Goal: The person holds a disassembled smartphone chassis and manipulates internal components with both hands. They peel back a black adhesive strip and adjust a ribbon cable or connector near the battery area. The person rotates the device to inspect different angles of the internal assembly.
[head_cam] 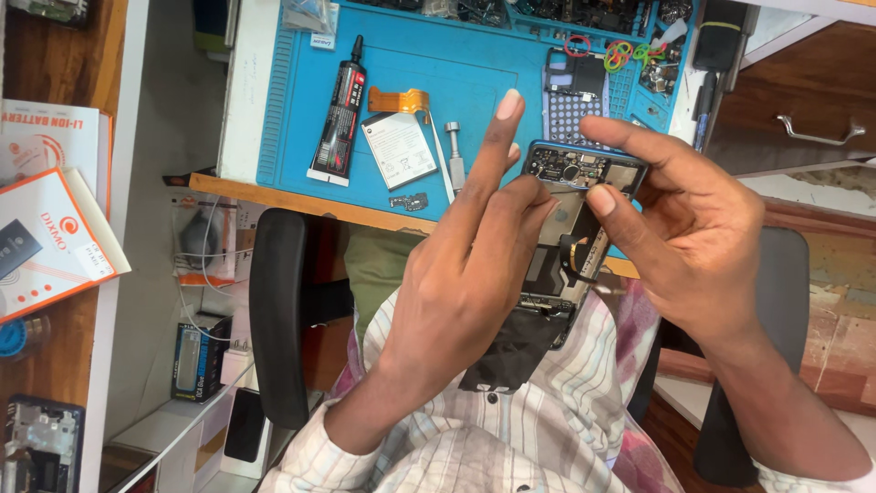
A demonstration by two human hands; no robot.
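Right now, two bare hands hold an opened phone (pixel 573 215) up over a blue work mat (pixel 474 82). The phone has its back off, so small dark parts show inside. It sits in the middle of the view, a little toward 3 o'clock.

The left hand (pixel 465 274) comes up from 6 o'clock. Its fingers are bent onto the phone's left side, and one long finger sticks straight up toward 12 o'clock. The right hand (pixel 703 246) comes in from 4 o'clock. Its thumb and first finger pinch the top end of the phone, one on each side.

The mat lies on a table with a wooden front edge (pixel 274 194). On the mat, at about 11 o'clock from the phone, rests a black glue tube (pixel 340 110). Just beside it lies a flat white battery (pixel 400 149) with an orange strip (pixel 398 99) above it. A small metal tool (pixel 453 151) lies next to the battery. At 12 o'clock, coloured rubber bands (pixel 620 53) sit in the mat's little trays.

Below the table, a black chair arm (pixel 278 315) stands at 8 o'clock. White and orange boxes (pixel 46 219) rest on a wooden shelf at 9 o'clock. A drawer with a metal handle (pixel 815 135) shows at 2 o'clock.
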